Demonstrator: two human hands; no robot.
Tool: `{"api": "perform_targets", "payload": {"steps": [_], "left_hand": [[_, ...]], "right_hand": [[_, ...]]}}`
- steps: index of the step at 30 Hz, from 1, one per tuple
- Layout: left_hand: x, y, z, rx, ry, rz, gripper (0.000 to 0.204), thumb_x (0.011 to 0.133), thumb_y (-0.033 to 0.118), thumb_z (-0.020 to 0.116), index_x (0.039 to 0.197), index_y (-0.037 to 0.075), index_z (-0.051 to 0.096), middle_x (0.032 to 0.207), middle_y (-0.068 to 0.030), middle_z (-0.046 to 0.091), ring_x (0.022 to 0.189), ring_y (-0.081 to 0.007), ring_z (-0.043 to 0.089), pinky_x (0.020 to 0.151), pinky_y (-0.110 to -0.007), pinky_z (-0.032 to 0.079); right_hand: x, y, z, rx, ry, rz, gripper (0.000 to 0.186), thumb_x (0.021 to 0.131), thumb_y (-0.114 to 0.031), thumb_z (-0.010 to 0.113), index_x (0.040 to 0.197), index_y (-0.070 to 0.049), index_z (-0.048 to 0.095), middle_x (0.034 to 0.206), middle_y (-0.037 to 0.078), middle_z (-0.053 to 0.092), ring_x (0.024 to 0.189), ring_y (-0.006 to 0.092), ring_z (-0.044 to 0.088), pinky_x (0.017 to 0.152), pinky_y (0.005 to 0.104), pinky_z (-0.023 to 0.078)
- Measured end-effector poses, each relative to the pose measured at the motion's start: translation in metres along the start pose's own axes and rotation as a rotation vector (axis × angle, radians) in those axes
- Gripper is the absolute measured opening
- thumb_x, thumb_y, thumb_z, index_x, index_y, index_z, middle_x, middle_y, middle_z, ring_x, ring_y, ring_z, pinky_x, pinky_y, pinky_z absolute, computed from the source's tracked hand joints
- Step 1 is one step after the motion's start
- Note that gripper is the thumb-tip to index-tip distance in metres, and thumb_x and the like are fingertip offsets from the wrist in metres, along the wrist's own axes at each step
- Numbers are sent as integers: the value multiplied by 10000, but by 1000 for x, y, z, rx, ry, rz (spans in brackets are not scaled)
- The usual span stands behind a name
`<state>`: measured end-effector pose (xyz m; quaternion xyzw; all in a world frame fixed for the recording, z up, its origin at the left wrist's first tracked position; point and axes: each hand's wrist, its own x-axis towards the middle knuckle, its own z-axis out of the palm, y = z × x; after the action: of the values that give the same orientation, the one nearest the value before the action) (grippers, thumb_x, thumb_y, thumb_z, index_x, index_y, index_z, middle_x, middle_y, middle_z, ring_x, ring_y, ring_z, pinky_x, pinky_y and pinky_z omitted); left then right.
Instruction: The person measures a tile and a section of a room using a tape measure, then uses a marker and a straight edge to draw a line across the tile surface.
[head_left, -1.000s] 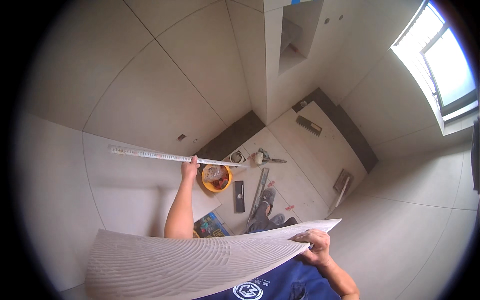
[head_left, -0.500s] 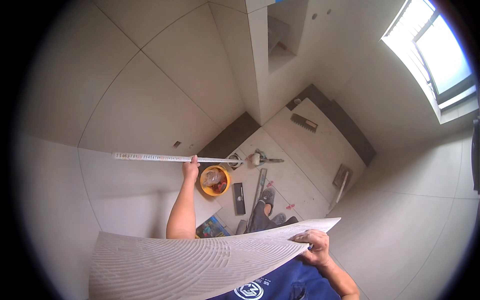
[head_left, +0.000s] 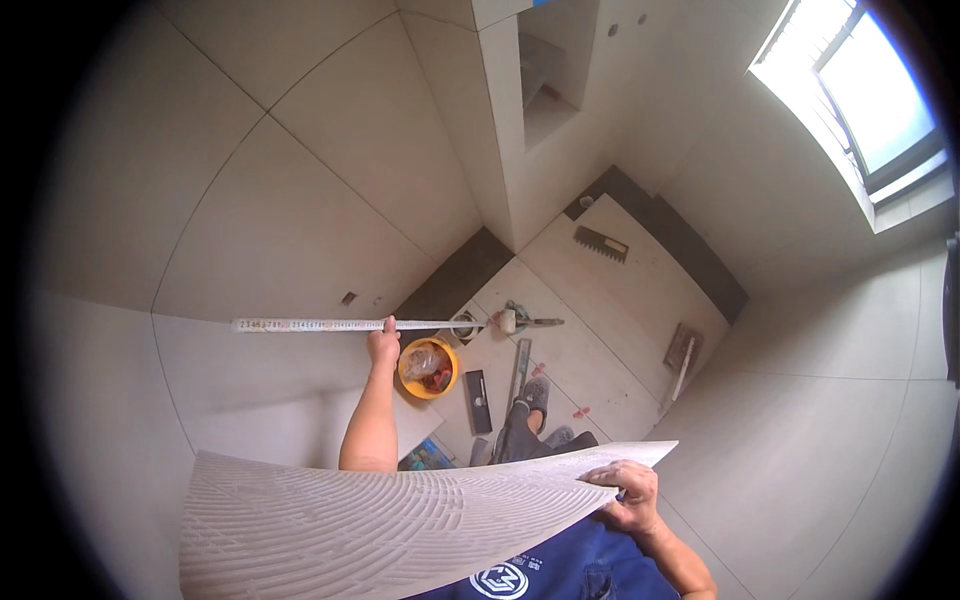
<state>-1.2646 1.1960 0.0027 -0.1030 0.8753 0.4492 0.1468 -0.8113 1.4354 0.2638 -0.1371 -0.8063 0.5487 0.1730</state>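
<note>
My left hand (head_left: 384, 345) is closed on a long white measuring rule (head_left: 300, 326), held out horizontally toward the left wall. Below it, a large tile (head_left: 370, 520) with combed adhesive on its upper face lies across the front of my body. My right hand (head_left: 630, 495) grips this tile's edge near its right end, fingers curled over it. A yellow bucket (head_left: 412, 383) with a bag and red pieces inside stands on the floor just right of my left wrist.
On the tiled floor (head_left: 585, 315) are a notched trowel (head_left: 600, 243), a metal straightedge (head_left: 522, 365), a black bar (head_left: 477, 400), a tool (head_left: 508, 320), a float (head_left: 684, 355) and a toolbox (head_left: 425, 455). My feet (head_left: 535, 395) are among them. Tiled walls surround me, with a window (head_left: 870, 100) at upper right.
The rule has levelled out, its left end now lower in view. My left hand has shifted slightly down. The room's features sit a little further left and lower or higher as the view turns.
</note>
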Motion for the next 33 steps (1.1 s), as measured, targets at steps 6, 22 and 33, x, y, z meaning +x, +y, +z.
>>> {"api": "perform_targets", "payload": {"steps": [6, 22, 33], "left_hand": [[14, 5, 2, -98, 56, 61, 323, 956, 272, 636, 1048, -36, 669, 905, -126, 698, 717, -181, 652, 680, -348, 522], [96, 104, -67, -63, 158, 275, 244, 897, 196, 680, 933, -44, 666, 830, -129, 693, 768, -219, 633, 729, -372, 493], [137, 152, -57, -108, 253, 256, 261, 851, 188, 711, 1021, -6, 671, 1001, -154, 707, 907, -251, 660, 805, -376, 507]], "right_hand": [[-6, 9, 3, -3, 35, -4, 268, 677, -243, 725, 832, -24, 714, 854, 80, 745, 728, 234, 704, 677, 327, 527], [-1, -9, 2, -92, 58, 90, 257, 675, -266, 728, 792, -37, 711, 823, 91, 741, 718, 251, 705, 679, 329, 527], [-24, 4, 3, 28, 93, 250, 275, 879, -251, 660, 929, 19, 682, 916, 140, 713, 736, 206, 672, 624, 321, 514]]}}
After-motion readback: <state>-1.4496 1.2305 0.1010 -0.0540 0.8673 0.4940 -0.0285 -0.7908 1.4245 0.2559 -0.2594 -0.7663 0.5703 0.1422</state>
